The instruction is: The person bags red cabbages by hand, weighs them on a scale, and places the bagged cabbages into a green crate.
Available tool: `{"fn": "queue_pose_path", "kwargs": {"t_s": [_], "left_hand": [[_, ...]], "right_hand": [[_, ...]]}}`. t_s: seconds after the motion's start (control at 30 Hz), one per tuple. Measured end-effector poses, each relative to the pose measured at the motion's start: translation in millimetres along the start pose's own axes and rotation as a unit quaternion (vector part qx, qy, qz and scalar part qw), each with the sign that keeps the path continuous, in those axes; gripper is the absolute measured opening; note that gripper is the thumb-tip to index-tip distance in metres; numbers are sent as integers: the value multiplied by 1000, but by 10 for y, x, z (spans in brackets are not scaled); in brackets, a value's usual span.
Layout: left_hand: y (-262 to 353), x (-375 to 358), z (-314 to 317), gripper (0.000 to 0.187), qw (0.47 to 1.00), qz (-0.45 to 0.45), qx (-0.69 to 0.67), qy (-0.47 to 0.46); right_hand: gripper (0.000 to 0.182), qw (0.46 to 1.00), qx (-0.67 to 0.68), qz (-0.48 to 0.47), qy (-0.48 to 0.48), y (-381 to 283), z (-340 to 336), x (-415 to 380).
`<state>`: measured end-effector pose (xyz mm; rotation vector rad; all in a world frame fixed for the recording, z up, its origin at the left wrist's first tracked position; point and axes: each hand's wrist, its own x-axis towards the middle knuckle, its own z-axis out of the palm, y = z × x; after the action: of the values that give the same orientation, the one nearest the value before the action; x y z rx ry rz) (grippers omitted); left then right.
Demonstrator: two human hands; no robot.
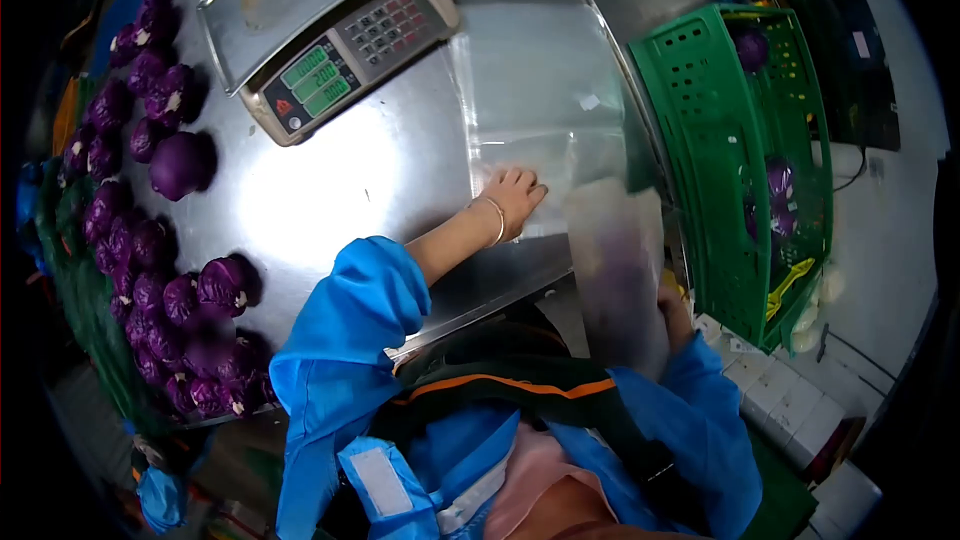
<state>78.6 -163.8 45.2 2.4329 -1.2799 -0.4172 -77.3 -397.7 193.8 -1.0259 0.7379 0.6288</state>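
My left hand (515, 202), a bracelet at its wrist, lies on a stack of clear plastic bags (540, 70) spread over the steel table, fingers stretched over the lower end. A single translucent plastic bag (618, 275) hangs off the table's front edge, blurred by motion. My right hand (676, 314) grips this bag along its right side, with the fingers partly hidden. A faint purple tint shows through the bag.
A digital scale (350, 50) stands at the back of the steel table (400, 170). Many red cabbages (150, 280) are heaped along the left edge, one cabbage (180, 165) slightly apart. Right of the table, a green crate (710, 140) holds wrapped cabbages (780, 200) and a yellow tool (790, 287).
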Motion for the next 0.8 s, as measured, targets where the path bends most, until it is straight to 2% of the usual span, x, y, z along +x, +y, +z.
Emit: {"fn": "queue_pose_path", "kwargs": {"t_s": [0.1,0.13,0.2,0.27,0.33,0.37,0.47,0.57,0.6,0.63,0.67,0.7,0.77,0.8], "left_hand": [[30,79,164,60,997,-40,72,-11],[31,74,144,58,999,-33,44,0],[26,-3,53,55,1000,-17,-7,19],[116,-53,72,45,999,-27,6,30],[69,32,256,41,997,-42,60,35],[0,86,315,40,997,-61,31,44],[-124,86,379,19,988,-1,-22,153],[-212,-269,101,13,910,-17,-199,363],[-136,-497,-95,14,887,-80,-230,392],[14,-809,-331,14,860,-141,-260,417],[145,-1077,-450,15,825,-204,-288,441],[240,-1280,-452,15,823,-214,-272,449],[319,-1491,-443,15,800,-224,-244,500],[247,-1564,-387,16,806,-229,-203,507]], "right_hand": [[63,995,-93,20,3,411,-134,-401],[64,991,-130,25,2,488,-162,-487],[72,992,-102,71,-25,605,-205,-478],[84,986,35,145,-73,638,-210,-228],[91,986,16,106,-131,911,-368,21],[95,984,3,85,-156,1033,-474,126],[101,981,-6,72,-178,995,-245,114],[101,973,-32,62,-222,900,-43,299],[101,968,-39,53,-242,925,34,386],[96,979,29,78,-188,672,432,131],[94,976,43,62,-204,658,541,190],[91,973,50,51,-220,622,625,291],[91,974,-42,-18,-223,716,714,740],[91,969,-86,-56,-225,781,812,915]]}}
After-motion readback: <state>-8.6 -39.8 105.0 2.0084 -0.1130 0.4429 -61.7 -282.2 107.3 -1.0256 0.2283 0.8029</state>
